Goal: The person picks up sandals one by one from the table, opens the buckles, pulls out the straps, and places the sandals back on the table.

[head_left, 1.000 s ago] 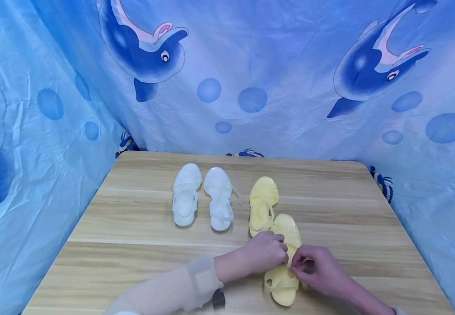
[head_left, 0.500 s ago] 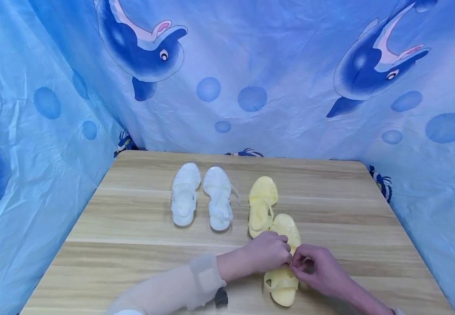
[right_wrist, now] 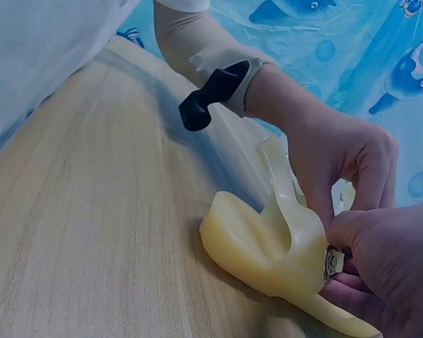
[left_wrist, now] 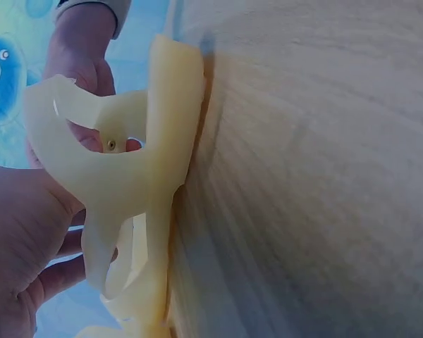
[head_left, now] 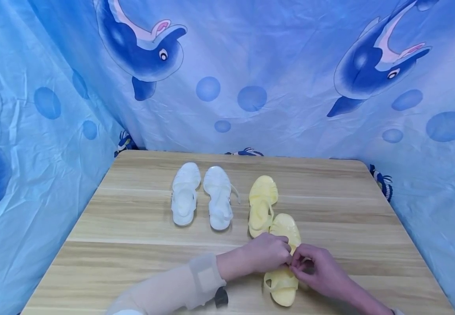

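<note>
A yellow jelly sandal (head_left: 284, 292) lies sole down near the table's front edge, its toe pointing away. My left hand (head_left: 264, 253) reaches over its middle from the left, fingers curled at the strap. From the right, my right hand (head_left: 321, 269) pinches the strap beside the metal buckle (right_wrist: 333, 263), its fingertips meeting the left ones. The heel strap (left_wrist: 113, 176) stands up in the left wrist view. Exactly how the strap end sits in the buckle is hidden by fingers. The other yellow sandal (head_left: 262, 205) lies just ahead, its heel beside the first one's toe.
Two white sandals, the left one (head_left: 185, 194) and the right one (head_left: 217, 199), lie side by side left of the yellow pair. All rest on a wood-grain table (head_left: 133, 227). Blue dolphin-printed curtains (head_left: 231, 65) hang behind and along both sides.
My left hand has shifted very slightly right, closer to the right fingertips. The right hand and the sandals stay essentially where they were.
</note>
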The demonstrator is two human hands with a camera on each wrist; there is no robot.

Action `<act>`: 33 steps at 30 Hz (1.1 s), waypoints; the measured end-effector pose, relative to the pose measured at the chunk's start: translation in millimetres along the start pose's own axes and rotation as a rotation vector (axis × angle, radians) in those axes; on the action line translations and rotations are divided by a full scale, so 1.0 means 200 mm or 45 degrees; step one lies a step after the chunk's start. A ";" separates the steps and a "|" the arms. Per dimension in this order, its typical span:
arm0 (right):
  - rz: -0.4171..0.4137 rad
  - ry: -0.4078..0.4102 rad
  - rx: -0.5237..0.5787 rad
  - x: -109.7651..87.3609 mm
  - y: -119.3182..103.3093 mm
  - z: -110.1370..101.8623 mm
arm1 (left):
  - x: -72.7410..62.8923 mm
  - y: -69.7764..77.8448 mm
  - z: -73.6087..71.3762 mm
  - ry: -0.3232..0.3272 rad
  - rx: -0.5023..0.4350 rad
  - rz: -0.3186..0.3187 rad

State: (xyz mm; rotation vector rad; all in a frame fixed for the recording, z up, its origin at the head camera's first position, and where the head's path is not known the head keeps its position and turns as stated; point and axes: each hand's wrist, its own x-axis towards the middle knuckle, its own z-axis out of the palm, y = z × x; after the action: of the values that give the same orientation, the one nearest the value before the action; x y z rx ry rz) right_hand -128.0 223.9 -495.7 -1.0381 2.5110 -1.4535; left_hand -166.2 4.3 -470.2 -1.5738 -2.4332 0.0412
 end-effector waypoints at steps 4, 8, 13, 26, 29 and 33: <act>-0.004 0.004 -0.008 0.00 0.00 0.00 | 0.00 0.01 -0.01 -0.029 0.014 -0.013; -0.009 0.010 -0.010 0.00 0.01 0.00 | -0.01 0.00 -0.01 -0.057 0.039 -0.015; -0.001 0.012 0.015 -0.01 0.01 0.00 | -0.01 0.00 -0.01 -0.037 -0.016 -0.019; -0.001 0.039 0.002 -0.02 0.02 0.01 | 0.01 0.02 0.00 -0.031 0.036 -0.047; -0.002 0.023 0.006 -0.01 0.01 0.00 | 0.00 0.03 0.00 -0.054 0.057 -0.044; 0.004 0.011 0.019 -0.01 0.01 0.00 | 0.00 0.04 -0.01 -0.076 0.111 -0.030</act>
State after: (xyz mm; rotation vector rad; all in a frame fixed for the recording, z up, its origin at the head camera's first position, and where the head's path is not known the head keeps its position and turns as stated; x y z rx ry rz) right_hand -127.4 226.2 -498.5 -1.0275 2.5027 -1.4768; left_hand -159.3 8.1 -469.4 -1.5272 -2.4584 0.1902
